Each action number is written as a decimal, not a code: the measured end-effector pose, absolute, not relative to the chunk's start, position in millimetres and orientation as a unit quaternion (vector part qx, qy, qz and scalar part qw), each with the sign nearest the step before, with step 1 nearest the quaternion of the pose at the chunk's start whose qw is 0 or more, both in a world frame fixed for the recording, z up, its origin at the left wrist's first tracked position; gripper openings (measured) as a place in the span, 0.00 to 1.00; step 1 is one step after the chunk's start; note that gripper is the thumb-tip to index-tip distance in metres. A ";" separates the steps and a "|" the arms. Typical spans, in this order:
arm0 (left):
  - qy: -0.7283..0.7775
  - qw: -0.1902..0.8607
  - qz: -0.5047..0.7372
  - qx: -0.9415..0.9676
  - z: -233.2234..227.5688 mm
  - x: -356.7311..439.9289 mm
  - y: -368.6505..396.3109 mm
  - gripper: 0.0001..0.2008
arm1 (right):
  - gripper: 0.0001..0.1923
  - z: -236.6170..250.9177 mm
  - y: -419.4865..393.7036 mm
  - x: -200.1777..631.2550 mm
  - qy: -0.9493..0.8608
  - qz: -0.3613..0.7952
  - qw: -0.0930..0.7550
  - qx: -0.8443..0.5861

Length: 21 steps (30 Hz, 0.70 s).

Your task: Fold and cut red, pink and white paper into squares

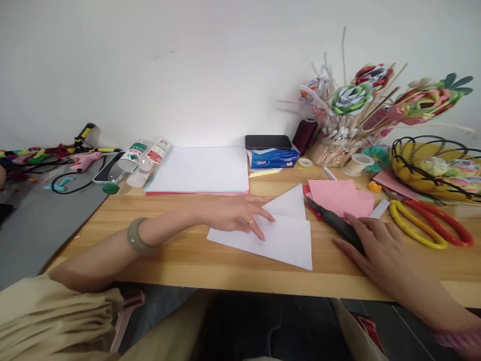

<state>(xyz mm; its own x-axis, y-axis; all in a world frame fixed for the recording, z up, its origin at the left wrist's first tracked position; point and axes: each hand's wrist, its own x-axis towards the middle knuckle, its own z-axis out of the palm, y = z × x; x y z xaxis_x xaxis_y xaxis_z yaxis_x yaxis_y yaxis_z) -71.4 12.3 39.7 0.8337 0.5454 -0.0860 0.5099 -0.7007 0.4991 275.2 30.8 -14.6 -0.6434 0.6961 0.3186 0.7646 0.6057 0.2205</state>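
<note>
White folded paper (289, 240) lies on the wooden table, with a triangular piece standing out at its far side. My left hand (240, 213) rests on it palm down, fingers stretched and apart, holding nothing. On the right, my right hand (383, 245) has its thumb and fingers around the handle of a dark grey, slim cutting tool (338, 223). The tool's black tip points up and left, beside pink paper sheets (338, 195). What the tip is exactly, I cannot make out.
Behind lies a stack of white sheets (203, 170), with plastic bottles (130, 160) to its left. A phone (268, 142) sits on a blue tissue pack (272, 158). Paper flowers (351, 99), a yellow basket (432, 165) and red-and-yellow-handled scissors (432, 223) occupy the right.
</note>
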 end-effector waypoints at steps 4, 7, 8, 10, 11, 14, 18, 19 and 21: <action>0.257 0.196 -0.017 0.946 24.2 -63.5 13.4 0.15 | 0.24 -23.1 31.6 281.4 -0.885 -0.160 0.111 -0.423; 0.268 0.111 -0.001 0.957 20.9 -60.3 -2.0 0.21 | 0.23 -16.9 24.0 287.8 -0.868 -0.154 0.131 -0.453; 0.281 0.083 -0.004 0.956 20.6 -56.9 -8.5 0.24 | 0.24 -13.1 20.5 289.3 -0.858 -0.154 0.143 -0.469; 0.322 0.033 -0.019 0.946 18.3 -45.5 -20.7 0.29 | 0.26 -4.7 13.3 291.9 -0.839 -0.148 0.167 -0.496; 0.349 0.014 -0.027 0.937 15.9 -37.9 -25.5 0.32 | 0.28 -0.9 9.7 293.2 -0.833 -0.139 0.177 -0.506; 0.418 -0.002 -0.017 0.908 4.5 -12.5 -30.4 0.37 | 0.32 6.2 -1.1 298.6 -0.821 -0.081 0.187 -0.533; 0.431 0.036 -0.004 0.902 -8.7 14.6 -12.5 0.33 | 0.31 5.0 -24.3 309.8 -0.823 -0.021 0.210 -0.528; 0.437 0.058 -0.013 0.898 -10.2 19.2 -4.9 0.32 | 0.31 3.0 -32.8 313.0 -0.831 -0.020 0.210 -0.515; 0.455 0.092 -0.029 0.885 -11.8 25.6 11.2 0.32 | 0.30 -3.1 -52.5 319.4 -0.850 -0.018 0.188 -0.491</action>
